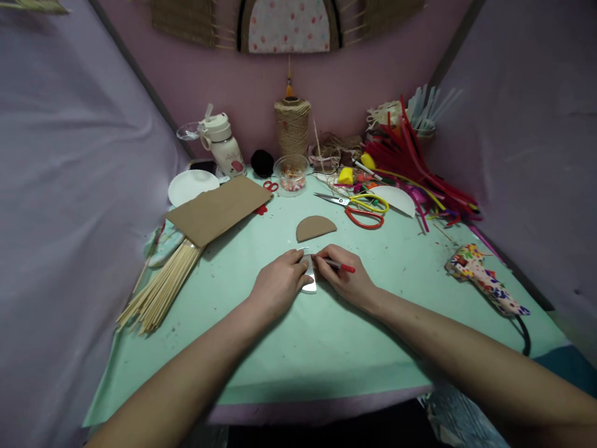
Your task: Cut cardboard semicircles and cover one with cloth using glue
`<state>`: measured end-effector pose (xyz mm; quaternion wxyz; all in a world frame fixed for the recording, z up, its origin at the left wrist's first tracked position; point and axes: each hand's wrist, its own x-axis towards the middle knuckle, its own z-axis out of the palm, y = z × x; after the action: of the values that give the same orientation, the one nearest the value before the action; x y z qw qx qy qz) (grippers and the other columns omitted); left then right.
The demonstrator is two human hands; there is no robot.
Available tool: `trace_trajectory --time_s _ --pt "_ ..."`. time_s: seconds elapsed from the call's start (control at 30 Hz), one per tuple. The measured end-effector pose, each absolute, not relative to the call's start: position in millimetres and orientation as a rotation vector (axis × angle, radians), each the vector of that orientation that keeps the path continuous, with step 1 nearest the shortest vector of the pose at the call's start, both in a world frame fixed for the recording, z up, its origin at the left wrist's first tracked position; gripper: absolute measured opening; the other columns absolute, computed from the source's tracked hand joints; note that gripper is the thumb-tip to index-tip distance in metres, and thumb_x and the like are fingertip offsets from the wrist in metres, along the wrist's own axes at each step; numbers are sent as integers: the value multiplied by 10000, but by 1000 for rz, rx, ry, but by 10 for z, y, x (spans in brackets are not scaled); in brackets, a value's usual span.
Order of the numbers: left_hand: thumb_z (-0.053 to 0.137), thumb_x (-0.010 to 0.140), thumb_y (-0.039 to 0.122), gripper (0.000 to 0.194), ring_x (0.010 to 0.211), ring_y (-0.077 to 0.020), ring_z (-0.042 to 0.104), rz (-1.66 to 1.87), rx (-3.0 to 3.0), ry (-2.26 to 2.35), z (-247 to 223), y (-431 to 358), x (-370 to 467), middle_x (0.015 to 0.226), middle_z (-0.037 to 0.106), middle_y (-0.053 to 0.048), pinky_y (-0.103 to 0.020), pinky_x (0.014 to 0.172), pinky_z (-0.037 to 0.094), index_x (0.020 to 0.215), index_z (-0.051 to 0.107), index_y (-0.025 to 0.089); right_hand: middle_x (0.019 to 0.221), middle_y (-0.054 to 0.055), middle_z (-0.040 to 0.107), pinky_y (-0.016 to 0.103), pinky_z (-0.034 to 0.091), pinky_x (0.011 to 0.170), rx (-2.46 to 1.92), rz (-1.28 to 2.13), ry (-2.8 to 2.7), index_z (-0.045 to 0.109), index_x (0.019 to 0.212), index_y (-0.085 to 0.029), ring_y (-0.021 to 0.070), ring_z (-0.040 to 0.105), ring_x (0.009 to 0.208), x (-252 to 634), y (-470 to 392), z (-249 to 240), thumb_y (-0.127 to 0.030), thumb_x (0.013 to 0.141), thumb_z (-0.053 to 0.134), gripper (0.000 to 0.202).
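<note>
My left hand (278,284) presses flat on a small white piece of card (310,281) lying on the mint-green table (326,336). My right hand (346,279) grips a red pen (342,267) whose tip touches the top of the white piece. Just beyond both hands lies a brown cardboard half-circle (315,227).
A brown cardboard sheet (219,209) covers a bundle of bamboo sticks (161,289) at left. Scissors (361,208), a white half-disc (395,198), pipe cleaners (415,168), a twine spool (292,126), a bead cup (291,173), a bottle (222,144) and a plate (192,186) line the back. A floral-covered tool (485,280) lies at right.
</note>
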<state>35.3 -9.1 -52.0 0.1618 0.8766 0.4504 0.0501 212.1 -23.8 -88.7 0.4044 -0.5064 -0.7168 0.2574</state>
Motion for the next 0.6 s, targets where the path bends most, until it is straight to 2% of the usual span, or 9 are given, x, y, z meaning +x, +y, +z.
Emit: trace_trajectory --time_s 0.23,0.6 --pt "497 921 280 217 1126 -232 582 195 2512 1284 -544 -96 338 1194 627 -70 -342 914 497 982 688 197 724 -4 588 245 393 604 -1284 615 -1887 557 776 -205 126 533 640 2137 -340 -851 -246 918 498 159" --pt "502 918 284 219 1135 -241 578 218 2495 1286 -570 -104 339 1201 627 -85 -355 936 487 982 686 182 686 -5 543 244 382 565 -1188 539 -1986 520 763 -202 119 498 599 2153 -495 -828 -220 923 473 168"
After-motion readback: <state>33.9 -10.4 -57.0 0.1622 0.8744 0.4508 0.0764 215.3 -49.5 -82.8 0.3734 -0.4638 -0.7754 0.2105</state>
